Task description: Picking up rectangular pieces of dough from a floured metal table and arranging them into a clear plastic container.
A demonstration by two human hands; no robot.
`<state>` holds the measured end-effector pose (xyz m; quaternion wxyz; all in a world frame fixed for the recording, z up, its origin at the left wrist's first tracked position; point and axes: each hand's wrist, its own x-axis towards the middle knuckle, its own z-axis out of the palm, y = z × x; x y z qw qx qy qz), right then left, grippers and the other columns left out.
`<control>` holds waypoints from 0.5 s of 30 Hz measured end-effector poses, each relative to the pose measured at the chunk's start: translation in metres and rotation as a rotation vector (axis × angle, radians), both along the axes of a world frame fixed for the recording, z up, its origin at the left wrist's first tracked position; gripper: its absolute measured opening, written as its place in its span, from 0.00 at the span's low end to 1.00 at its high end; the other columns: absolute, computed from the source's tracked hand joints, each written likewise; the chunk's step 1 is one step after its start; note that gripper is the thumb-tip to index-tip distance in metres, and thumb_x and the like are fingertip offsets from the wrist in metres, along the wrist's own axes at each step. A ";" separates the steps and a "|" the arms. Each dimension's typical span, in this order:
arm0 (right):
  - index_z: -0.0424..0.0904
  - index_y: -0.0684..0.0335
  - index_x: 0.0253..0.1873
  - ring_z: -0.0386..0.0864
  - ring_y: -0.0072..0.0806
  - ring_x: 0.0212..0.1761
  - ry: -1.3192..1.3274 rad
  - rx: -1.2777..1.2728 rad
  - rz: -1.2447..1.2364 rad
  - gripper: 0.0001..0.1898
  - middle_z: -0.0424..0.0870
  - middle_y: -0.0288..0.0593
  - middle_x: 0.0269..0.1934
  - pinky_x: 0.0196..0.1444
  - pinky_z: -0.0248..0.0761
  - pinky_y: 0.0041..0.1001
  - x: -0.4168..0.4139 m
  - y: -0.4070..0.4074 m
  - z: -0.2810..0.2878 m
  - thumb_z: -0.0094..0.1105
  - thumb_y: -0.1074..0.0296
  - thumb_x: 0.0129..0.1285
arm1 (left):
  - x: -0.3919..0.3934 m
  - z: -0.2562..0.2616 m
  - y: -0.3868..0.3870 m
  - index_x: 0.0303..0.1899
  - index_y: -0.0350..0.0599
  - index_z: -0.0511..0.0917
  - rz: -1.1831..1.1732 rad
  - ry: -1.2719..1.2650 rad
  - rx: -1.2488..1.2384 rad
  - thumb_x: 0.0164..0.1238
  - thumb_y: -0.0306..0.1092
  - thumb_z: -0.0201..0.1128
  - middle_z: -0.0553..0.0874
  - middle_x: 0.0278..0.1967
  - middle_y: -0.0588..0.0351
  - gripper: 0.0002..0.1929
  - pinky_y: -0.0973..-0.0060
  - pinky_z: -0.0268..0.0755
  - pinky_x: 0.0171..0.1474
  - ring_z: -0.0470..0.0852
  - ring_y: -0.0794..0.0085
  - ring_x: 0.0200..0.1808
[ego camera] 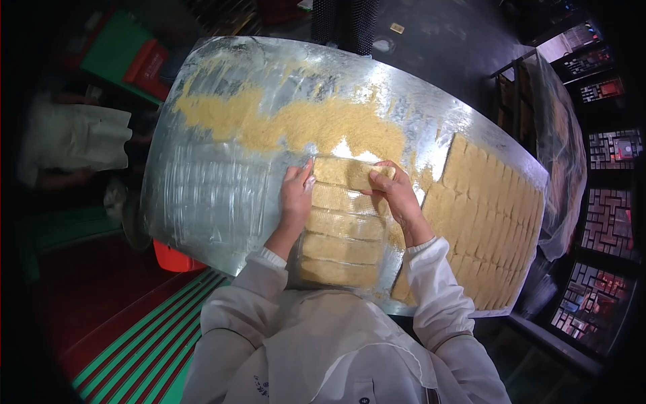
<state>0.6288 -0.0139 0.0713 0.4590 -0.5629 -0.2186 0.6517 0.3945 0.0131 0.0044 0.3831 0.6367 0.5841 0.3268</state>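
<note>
Before me lies a clear plastic tray [299, 252] with several crosswise compartments. Yellow, crumb-coated bars [339, 272] show in its nearer compartments. The middle compartments show ribbed plastic over yellow; whether bars lie in or beneath them I cannot tell. At the far end is another yellow bar [330, 170]. My left hand [297, 194] grips the tray's far left corner, thumb and fingers close together. Between the thumb and fingers of my right hand [396, 194] is a crumb-coated bar [371, 177], held at its right end over the far compartment.
Loose yellow crumbs [323, 126] spread across the metal table [212, 65]. Rows of similar bars [484, 227] cover its right side. Several clear empty trays [217, 192] lie on the left. Another person [86, 136] stands at the left, and a red container [174, 256] sits beside the table.
</note>
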 end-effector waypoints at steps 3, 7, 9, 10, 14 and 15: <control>0.72 0.64 0.52 0.78 0.22 0.35 0.050 0.006 0.025 0.09 0.77 0.36 0.36 0.49 0.86 0.35 -0.006 0.001 -0.006 0.59 0.70 0.74 | 0.003 0.003 -0.001 0.67 0.48 0.78 -0.008 0.039 0.017 0.73 0.22 0.61 0.75 0.40 0.52 0.22 0.78 0.70 0.50 0.77 0.68 0.41; 0.72 0.63 0.52 0.77 0.21 0.34 0.038 -0.002 0.007 0.09 0.76 0.34 0.34 0.46 0.86 0.34 -0.021 0.007 -0.002 0.59 0.69 0.74 | 0.003 0.004 -0.001 0.66 0.44 0.78 0.046 0.004 -0.058 0.73 0.26 0.61 0.77 0.44 0.49 0.21 0.69 0.71 0.53 0.79 0.60 0.44; 0.72 0.65 0.54 0.80 0.25 0.35 -0.020 -0.027 0.022 0.11 0.78 0.38 0.37 0.42 0.86 0.33 -0.014 0.008 -0.007 0.59 0.68 0.74 | 0.005 0.009 -0.002 0.67 0.44 0.77 0.032 -0.028 -0.116 0.73 0.28 0.62 0.79 0.47 0.49 0.22 0.66 0.70 0.58 0.79 0.60 0.47; 0.72 0.65 0.54 0.80 0.25 0.35 -0.022 -0.025 0.018 0.11 0.78 0.38 0.37 0.42 0.86 0.33 -0.012 0.007 -0.008 0.59 0.68 0.74 | 0.008 0.015 -0.005 0.70 0.42 0.72 -0.014 0.156 0.044 0.73 0.31 0.63 0.77 0.56 0.48 0.26 0.62 0.65 0.64 0.76 0.59 0.56; 0.75 0.65 0.55 0.80 0.24 0.27 -0.504 0.006 0.064 0.12 0.82 0.40 0.33 0.36 0.81 0.25 -0.005 0.001 -0.009 0.61 0.68 0.72 | 0.020 0.042 -0.001 0.78 0.39 0.57 -0.424 0.590 0.344 0.74 0.43 0.62 0.59 0.79 0.47 0.38 0.51 0.41 0.80 0.54 0.59 0.81; 0.77 0.66 0.55 0.81 0.25 0.26 -0.689 0.038 0.099 0.12 0.83 0.42 0.31 0.33 0.79 0.24 -0.003 0.000 -0.007 0.61 0.67 0.71 | 0.023 0.042 0.001 0.78 0.39 0.57 -0.426 0.587 0.345 0.74 0.43 0.62 0.59 0.79 0.47 0.38 0.51 0.41 0.80 0.54 0.59 0.81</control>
